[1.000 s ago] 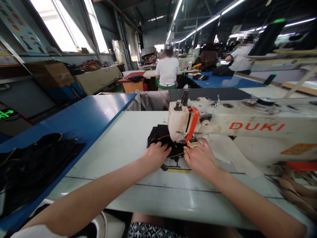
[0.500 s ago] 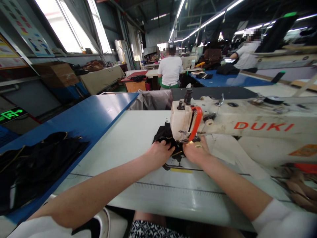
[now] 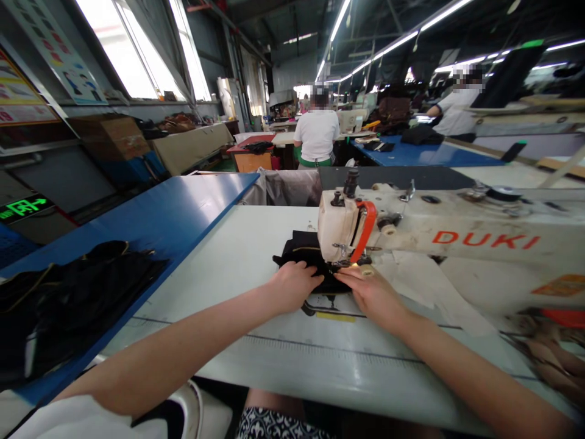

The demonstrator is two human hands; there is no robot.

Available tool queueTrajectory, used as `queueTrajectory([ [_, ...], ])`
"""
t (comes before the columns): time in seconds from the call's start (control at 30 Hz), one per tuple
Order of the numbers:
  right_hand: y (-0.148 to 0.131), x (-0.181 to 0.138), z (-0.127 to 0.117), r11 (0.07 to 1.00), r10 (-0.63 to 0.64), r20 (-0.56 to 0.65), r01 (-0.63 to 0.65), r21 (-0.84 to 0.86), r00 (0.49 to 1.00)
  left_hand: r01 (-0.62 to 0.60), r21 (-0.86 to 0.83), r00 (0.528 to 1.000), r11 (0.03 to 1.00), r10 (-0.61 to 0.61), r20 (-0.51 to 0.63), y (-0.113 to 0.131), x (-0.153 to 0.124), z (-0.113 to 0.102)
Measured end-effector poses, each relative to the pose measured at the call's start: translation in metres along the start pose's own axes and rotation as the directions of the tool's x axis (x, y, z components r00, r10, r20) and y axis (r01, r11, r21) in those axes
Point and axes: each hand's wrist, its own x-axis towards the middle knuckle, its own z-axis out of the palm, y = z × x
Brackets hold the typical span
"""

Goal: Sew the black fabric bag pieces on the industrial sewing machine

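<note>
A piece of black fabric (image 3: 298, 242) with a thin gold-coloured line, perhaps a zip, lies under the head of a white sewing machine (image 3: 336, 225). On its left part rests my left hand (image 3: 292, 286), fingers bent and closed on the cloth. My right hand (image 3: 372, 297) is at the fabric's right edge, thumb and fingers together on it, close to the presser foot. The machine head hides the needle and part of the cloth. A small lamp glows beside the right fingers.
On the blue table (image 3: 183, 201) at left lies a heap of black cloth pieces (image 3: 91, 299) with gold lines. Pale strips (image 3: 439, 286) lie under the machine arm. Brown material (image 3: 553, 360) sits at the right. A co-worker (image 3: 317, 134) sits ahead, another person (image 3: 459, 107) farther right.
My right hand has drawn back slightly, its fingers now reaching left at the fabric's edge. The black fabric lies flatter and its gold line shows more. The view has shifted slightly.
</note>
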Motion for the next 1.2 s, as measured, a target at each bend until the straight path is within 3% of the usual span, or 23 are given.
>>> queueTrajectory([
  [0.13, -0.004, -0.007, -0.002, 0.995, -0.032, 0.010, 0.031, 0.096, 0.999, 0.010, -0.171, 1.000, 0.985, -0.008, 0.010, -0.014, 0.002, -0.008],
  [0.3, 0.000, 0.005, 0.004, 0.987, 0.063, 0.015, -0.065, 0.149, 0.998, 0.105, -0.328, 0.992, 0.939, -0.073, 0.106, -0.037, 0.000, -0.021],
  [0.5, 0.016, 0.018, 0.010, 0.979, 0.165, 0.032, -0.168, 0.118, 0.986, 0.196, -0.194, 0.975, 0.961, -0.170, 0.141, -0.063, -0.009, -0.035],
  [0.77, 0.022, 0.019, 0.012, 0.975, 0.160, 0.037, -0.164, 0.152, 0.986, 0.206, -0.152, 0.940, 0.967, -0.153, 0.304, -0.082, -0.007, -0.048],
  [0.97, 0.018, 0.016, 0.017, 0.975, 0.189, -0.028, -0.184, 0.124, 0.982, 0.173, -0.165, 0.960, 0.971, -0.129, 0.249, -0.083, -0.010, -0.043],
  [1.2, 0.012, 0.005, 0.028, 0.945, 0.308, -0.154, -0.283, 0.167, 0.939, 0.146, -0.146, 0.975, 0.978, -0.118, 0.188, -0.080, -0.010, -0.035],
])
